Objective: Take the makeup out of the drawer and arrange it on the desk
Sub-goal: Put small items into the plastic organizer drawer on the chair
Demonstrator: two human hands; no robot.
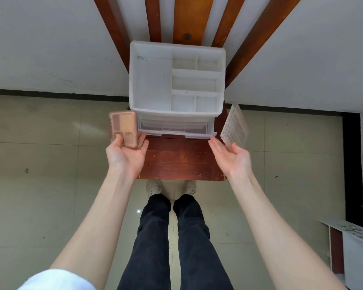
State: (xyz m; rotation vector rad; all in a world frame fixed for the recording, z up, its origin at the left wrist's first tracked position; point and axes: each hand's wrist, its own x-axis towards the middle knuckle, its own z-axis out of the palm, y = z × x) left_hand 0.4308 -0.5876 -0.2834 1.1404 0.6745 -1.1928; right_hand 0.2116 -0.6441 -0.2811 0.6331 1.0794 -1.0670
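Left hand fingers gripping tan palette, right hand holding clear palette (blurred), drawer open between.

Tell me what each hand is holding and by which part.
Left hand holds the pink eyeshadow palette by its near end. Right hand holds the clear flat case by its near edge.

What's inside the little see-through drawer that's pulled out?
The clear plastic drawer shows only bare dividers; its back part hides under the white plastic organizer. The left hand and right hand hold palettes.
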